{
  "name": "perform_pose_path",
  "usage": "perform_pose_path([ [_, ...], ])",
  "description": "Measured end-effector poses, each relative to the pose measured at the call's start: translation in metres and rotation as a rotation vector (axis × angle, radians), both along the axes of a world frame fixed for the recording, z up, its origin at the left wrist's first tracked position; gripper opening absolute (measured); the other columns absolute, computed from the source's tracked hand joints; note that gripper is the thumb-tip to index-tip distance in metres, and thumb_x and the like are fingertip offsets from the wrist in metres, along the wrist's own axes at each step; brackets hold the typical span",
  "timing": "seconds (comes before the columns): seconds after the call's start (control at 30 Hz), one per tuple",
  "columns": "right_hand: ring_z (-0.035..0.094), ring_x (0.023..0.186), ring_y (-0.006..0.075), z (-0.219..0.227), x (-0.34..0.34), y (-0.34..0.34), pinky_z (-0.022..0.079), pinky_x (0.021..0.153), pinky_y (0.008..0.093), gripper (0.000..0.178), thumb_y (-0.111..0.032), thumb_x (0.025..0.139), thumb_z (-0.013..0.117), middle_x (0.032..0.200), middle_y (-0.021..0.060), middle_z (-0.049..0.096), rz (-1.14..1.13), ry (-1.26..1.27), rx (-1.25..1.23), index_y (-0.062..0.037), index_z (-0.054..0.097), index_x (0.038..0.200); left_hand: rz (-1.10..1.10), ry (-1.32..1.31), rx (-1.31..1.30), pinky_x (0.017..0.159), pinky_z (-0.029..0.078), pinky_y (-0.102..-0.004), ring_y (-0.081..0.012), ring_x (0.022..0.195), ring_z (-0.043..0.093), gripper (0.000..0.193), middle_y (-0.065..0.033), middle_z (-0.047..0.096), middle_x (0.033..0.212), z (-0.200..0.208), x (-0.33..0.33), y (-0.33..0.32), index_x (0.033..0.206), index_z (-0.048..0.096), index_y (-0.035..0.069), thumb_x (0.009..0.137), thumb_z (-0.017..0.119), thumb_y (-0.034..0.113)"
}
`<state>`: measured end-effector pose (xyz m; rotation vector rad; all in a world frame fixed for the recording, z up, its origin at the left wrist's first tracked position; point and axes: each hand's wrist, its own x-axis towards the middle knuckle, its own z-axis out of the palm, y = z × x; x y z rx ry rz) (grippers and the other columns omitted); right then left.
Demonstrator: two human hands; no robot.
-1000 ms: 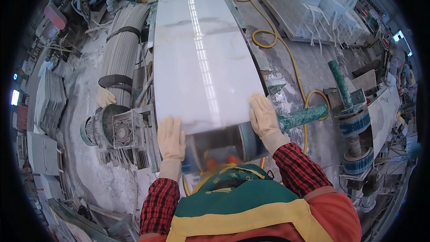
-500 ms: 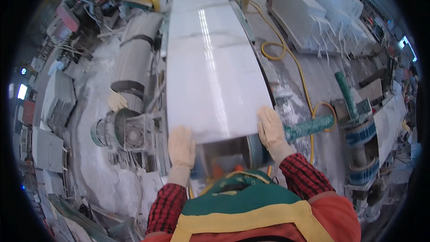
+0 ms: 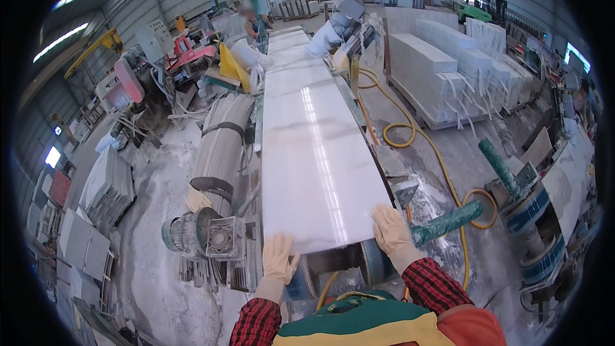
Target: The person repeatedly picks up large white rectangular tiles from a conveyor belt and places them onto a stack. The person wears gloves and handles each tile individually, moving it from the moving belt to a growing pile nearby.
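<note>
The fingers of the left hand (image 3: pixel 279 257), in a pale work glove, lie flat and spread on the near left corner of the long polished white marble slab (image 3: pixel 314 147); they press down on its top face and are not curled round anything. The right hand (image 3: pixel 391 229), gloved the same, rests with extended fingers on the near right corner of the same slab, its palm at the edge. Neither hand clamps the stone.

The slab lies lengthwise on a conveyor line that runs away from the person toward the far end of the hall. Its near end overhangs a dark cylindrical roller (image 3: pixel 349 263) set just below the edge. A green mottled lever handle (image 3: pixel 448 221) projects to the right, close beside the right wrist. A grey electric motor with gearbox (image 3: pixel 205 237) sits off the slab's near left corner, beside a ribbed grey belt cover (image 3: pixel 221 147). A yellow hose (image 3: pixel 410 138) loops over the wet floor to the right.

Judged step: the slab is being steadied and guided at its near end on the line. The next move calls for even pressure from both palms, so that the slab runs straight and its near edge stays square to the roller.
</note>
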<state>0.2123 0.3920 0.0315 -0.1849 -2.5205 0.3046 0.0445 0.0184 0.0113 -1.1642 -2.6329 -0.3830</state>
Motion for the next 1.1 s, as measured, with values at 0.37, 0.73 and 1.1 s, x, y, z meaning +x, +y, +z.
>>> perform_pose_path([
  [0.37,0.057,0.127,0.0401,0.012,0.013,-0.012,0.044,0.109,0.0508,0.039,-0.022,0.097,0.061,0.135,0.0191,0.062,-0.046,-0.032,-0.015,-0.0082,0.062,0.134,-0.023,-0.099,-0.087,0.132,0.023,-0.0575,-0.048,0.157,0.033,0.093,-0.0256,0.039,0.17,0.003,0.004,-0.008,0.168,0.041,0.011,0.095,0.074,0.059],
  [0.73,0.057,0.128,0.0394,0.013,0.024,-0.018,0.044,0.109,0.0506,0.036,-0.022,0.097,0.06,0.131,0.0188,0.062,-0.053,-0.026,-0.035,-0.0077,0.063,0.13,-0.071,-0.012,-0.037,0.126,0.029,-0.0577,-0.0469,0.152,0.038,0.089,-0.0248,0.045,0.163,0.007,0.012,-0.011,0.162,0.046,0.009,0.092,0.079,0.053],
  [1.1,0.057,0.124,0.0399,0.017,0.034,-0.025,0.045,0.108,0.0508,0.037,-0.023,0.095,0.061,0.129,0.0184,0.061,-0.06,-0.036,-0.042,-0.0085,0.062,0.129,-0.053,-0.072,-0.05,0.128,0.026,-0.0627,-0.0532,0.153,0.036,0.095,-0.0281,0.041,0.168,-0.004,0.016,-0.017,0.167,0.04,0.011,0.092,0.077,0.056],
])
